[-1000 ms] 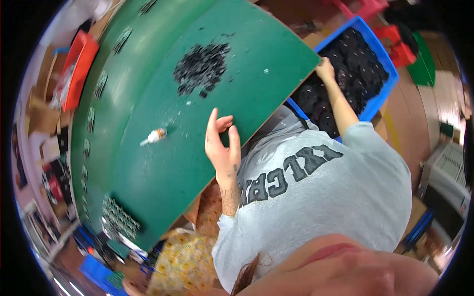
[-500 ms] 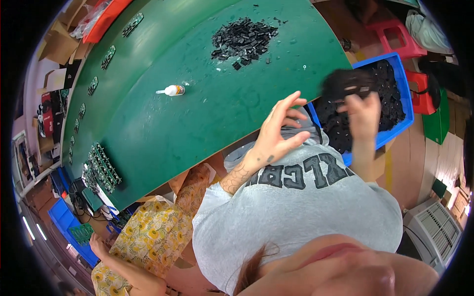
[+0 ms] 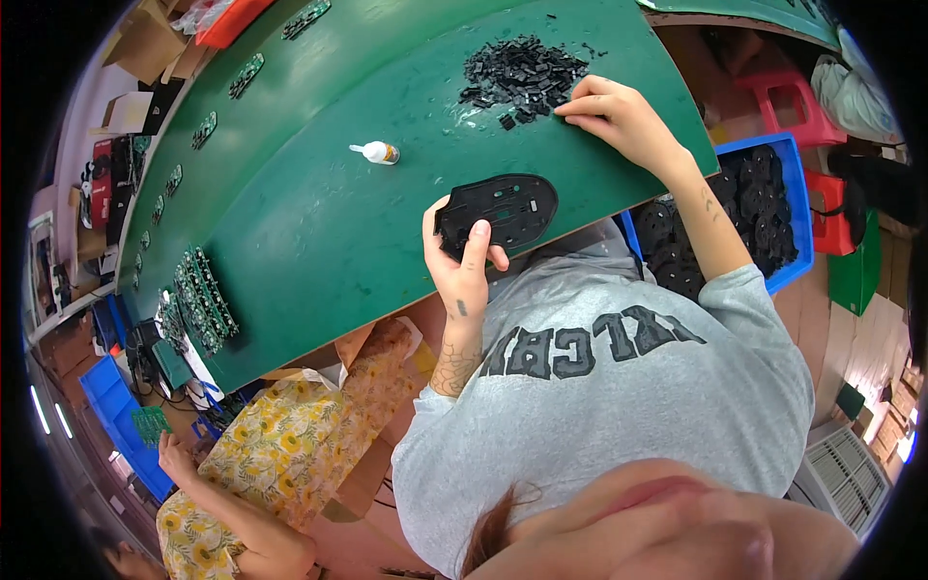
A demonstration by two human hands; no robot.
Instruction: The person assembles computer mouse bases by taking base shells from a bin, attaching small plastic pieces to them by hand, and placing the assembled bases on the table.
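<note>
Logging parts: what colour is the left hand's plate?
The plate is black; head view shows it.

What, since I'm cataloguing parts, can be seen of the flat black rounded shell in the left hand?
The flat black rounded shell looks like plastic. Its right end curves; the visible face has narrow slots, small holes and a small pale rectangle near that end. The left hand grips its other end, thumb across the visible face. It is held over the smooth green table, near the edge; contact with the tabletop is unclear.
</note>
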